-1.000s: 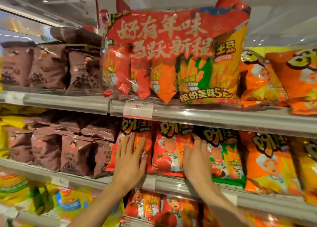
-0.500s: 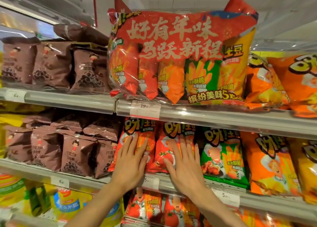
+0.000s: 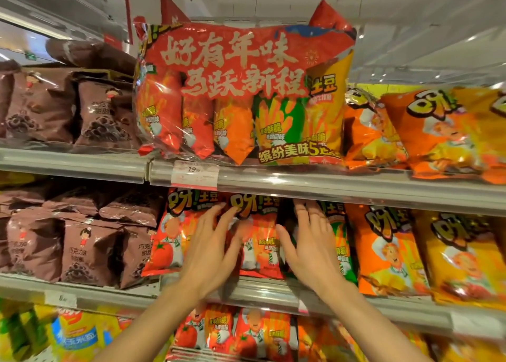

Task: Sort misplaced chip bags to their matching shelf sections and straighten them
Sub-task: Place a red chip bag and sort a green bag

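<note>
both hands are up at the middle shelf, just below the centre of the frame, fingers spread and flat, gripping nothing. the left hand (image 3: 210, 249) lies across the seam between two red tomato chip bags, its fingertips reaching the lettering near their tops. the left red bag (image 3: 167, 241) stands upright just beside the brown bags; the right red bag (image 3: 260, 249) shows between the two hands. the right hand (image 3: 309, 241) is pressed open against the green chip bag (image 3: 341, 241), which is mostly hidden behind it, with a dark gap showing between that bag and the red one. whether the palms press fully on the bags or only the fingers touch, i cannot tell.

right of the green bag stands an orange chip bag (image 3: 383, 249), and a yellow chip bag (image 3: 460, 257) after it toward the right edge. the brown bags (image 3: 87, 249) fill the left of the middle shelf (image 3: 262, 287), some slumped.

on the upper shelf, centre of the frame, sits a large red multipack (image 3: 241, 93) with a price tag (image 3: 195, 172) on the rail below it; more brown bags are at its left and orange bags (image 3: 427, 131) lean at its right. the lower shelf at the bottom of the frame holds further red bags (image 3: 235, 331).
</note>
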A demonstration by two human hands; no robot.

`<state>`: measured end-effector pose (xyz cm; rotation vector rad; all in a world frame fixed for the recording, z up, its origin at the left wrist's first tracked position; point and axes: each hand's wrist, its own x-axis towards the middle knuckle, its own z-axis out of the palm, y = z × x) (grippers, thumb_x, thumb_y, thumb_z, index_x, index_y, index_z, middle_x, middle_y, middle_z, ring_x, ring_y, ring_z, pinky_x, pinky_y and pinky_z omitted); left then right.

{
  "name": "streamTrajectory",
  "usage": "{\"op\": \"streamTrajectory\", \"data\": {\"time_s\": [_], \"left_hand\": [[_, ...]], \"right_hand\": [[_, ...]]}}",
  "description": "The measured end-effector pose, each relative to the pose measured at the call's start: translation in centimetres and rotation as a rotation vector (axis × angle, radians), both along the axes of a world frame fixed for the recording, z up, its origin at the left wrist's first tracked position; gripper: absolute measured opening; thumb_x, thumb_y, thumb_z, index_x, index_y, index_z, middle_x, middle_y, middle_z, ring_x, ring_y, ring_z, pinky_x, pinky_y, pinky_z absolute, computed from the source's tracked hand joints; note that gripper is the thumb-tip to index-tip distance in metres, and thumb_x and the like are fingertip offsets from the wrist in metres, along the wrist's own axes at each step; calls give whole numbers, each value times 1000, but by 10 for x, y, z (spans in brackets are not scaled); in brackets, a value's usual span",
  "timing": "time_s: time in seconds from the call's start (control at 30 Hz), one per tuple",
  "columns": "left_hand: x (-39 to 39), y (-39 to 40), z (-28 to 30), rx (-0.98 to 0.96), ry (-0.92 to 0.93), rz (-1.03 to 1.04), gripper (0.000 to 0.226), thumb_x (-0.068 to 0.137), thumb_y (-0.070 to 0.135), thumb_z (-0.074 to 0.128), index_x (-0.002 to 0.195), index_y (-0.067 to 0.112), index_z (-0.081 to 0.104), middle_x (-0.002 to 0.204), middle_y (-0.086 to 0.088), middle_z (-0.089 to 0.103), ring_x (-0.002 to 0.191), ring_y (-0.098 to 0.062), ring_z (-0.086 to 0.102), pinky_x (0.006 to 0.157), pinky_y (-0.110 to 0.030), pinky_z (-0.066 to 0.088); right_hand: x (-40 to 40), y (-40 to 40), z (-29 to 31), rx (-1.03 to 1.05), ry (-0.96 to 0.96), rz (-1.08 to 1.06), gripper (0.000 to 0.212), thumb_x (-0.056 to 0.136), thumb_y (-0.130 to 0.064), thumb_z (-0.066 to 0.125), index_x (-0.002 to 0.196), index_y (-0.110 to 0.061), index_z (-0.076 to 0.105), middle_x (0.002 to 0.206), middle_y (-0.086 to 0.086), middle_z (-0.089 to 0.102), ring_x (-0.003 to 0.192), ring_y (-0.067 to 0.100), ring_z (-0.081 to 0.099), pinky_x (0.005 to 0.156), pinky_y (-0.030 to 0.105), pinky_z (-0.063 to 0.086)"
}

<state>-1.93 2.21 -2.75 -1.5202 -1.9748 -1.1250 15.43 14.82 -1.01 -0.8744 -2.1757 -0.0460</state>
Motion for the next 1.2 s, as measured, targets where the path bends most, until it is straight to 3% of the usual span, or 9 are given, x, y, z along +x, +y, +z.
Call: {"op": "streamTrajectory", "data": {"time_s": [0.17, 0.27, 0.37, 0.57, 0.77, 0.9, 1.07, 1.2], "left_hand": [[48, 39, 12, -65, -30, -154, 54, 98, 42, 48, 149, 29, 35, 143, 3, 34, 122, -15, 48, 94, -27, 43], [71, 62, 14, -194, -30, -183, 55, 99, 41, 47, 151, 31, 29, 142, -1, 37, 116, -19, 54, 94, -30, 46], [86, 84, 13, -318, -12, -130, 56, 100, 44, 44, 151, 30, 26, 146, -8, 36, 123, -27, 52, 97, -36, 47], [93, 121, 7, -465, -181, -93, 64, 98, 58, 35, 152, 27, 20, 143, -17, 42, 121, -33, 53, 98, -46, 48], [98, 132, 8, -536, -219, -127, 66, 99, 49, 42, 155, 25, 15, 148, -17, 41, 130, -34, 48, 107, -44, 41], [96, 133, 5, -484, -234, -154, 64, 98, 46, 47, 153, 27, 20, 148, -17, 38, 131, -32, 46, 107, -40, 41], [96, 131, -1, -379, -211, -167, 66, 94, 51, 52, 151, 32, 24, 145, -12, 41, 130, -28, 45, 106, -41, 42], [100, 130, -4, -289, -195, -177, 73, 89, 60, 55, 150, 35, 23, 147, -10, 38, 133, -26, 41, 107, -40, 41]], "right_hand": [[52, 23, 29, -186, -18, -128, 63, 98, -49, 48, 138, 0, 41, 126, 21, 54, 118, 35, 50, 97, 40, 42], [72, 32, 33, -276, -71, -158, 63, 97, -51, 48, 140, -7, 38, 131, 17, 52, 116, 33, 56, 87, 38, 48], [84, 36, 27, -283, -151, -190, 62, 98, -51, 45, 145, -12, 33, 133, 12, 53, 113, 31, 60, 77, 36, 49], [87, 46, 18, -282, -184, -185, 62, 99, -46, 46, 149, -13, 29, 139, 10, 50, 119, 30, 58, 87, 38, 51], [89, 62, 13, -332, -204, -190, 65, 99, -51, 44, 149, -10, 32, 136, 13, 53, 119, 30, 58, 88, 39, 52], [86, 72, 7, -439, -173, -133, 74, 97, -53, 47, 152, -10, 25, 119, 11, 65, 110, 28, 63, 83, 36, 51], [87, 77, 4, -581, -48, -60, 80, 95, -59, 47, 154, -10, 22, 134, 11, 59, 120, 29, 58, 93, 36, 49], [89, 82, 5, -666, 43, -44, 79, 97, -63, 36, 151, -6, 26, 121, 12, 62, 116, 30, 58, 87, 33, 44]]}}
